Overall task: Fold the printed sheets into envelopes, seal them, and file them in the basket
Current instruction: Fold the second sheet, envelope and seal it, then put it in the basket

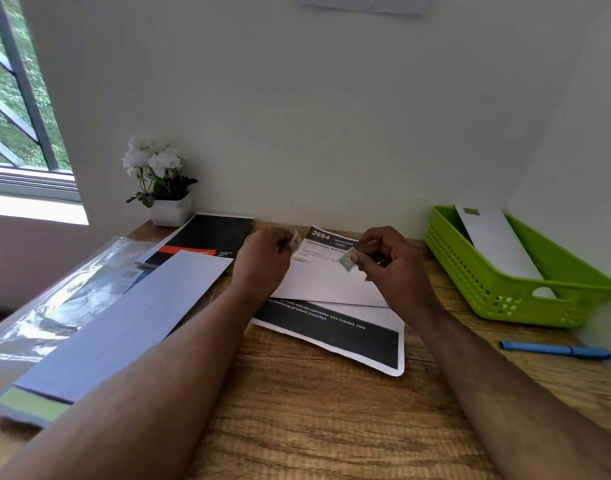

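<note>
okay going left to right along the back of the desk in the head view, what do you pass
Potted white flowers → black notepad → left hand → printed sheet → right hand, pinching a small stamp → green basket holding an envelope.

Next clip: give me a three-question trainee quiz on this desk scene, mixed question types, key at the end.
1. True or false: the green basket already holds an envelope.
2. What does the right hand pinch? A) a small greenish stamp-like piece B) the blue pen C) a flower
3. Fill in: the printed sheet lies partly under a white ____.

Key: 1 true; 2 A; 3 envelope.
</note>
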{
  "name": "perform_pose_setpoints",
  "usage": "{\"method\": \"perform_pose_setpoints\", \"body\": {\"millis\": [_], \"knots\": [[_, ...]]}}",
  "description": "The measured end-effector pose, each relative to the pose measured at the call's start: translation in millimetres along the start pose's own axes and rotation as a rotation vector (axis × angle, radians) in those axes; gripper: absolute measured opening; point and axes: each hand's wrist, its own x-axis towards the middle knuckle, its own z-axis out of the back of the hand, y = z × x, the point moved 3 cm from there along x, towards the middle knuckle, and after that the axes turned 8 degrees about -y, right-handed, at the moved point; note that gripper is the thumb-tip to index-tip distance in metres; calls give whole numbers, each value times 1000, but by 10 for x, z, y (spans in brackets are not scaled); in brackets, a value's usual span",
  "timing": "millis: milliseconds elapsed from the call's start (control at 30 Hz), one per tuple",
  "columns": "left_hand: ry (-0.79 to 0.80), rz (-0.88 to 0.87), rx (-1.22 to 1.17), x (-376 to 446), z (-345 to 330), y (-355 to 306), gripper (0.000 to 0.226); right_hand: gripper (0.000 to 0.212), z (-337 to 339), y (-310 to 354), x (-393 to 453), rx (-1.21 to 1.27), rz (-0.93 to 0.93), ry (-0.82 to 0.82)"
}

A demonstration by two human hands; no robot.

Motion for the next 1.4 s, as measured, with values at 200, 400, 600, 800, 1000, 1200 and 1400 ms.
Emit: {"method": "perform_pose_setpoints", "body": {"millis": [200,400,600,800,1000,1200,1400], "knots": [[45,-29,198,41,-22,105,25,43,-7,-104,40,116,-176,16],[66,-136,250,54,-76,4,28,25,56,-201,105,93,-272,-55],[187,-268,179,-172,-245,-408,27,22,259,-213,169,110,-373,-203],[194,31,-289,-328,-371,-594,30,14,157,-88,120,383,-594,-110],[168,84,-471,-351,-343,-542,13,9,1,-20,32,430,-627,-10],[167,-64,-240,-327,-318,-565,8,9,128,-27,86,13,-440,63],[212,-207,-24,-331,-386,-578,9,4,246,28,114,-163,-331,217]]}}
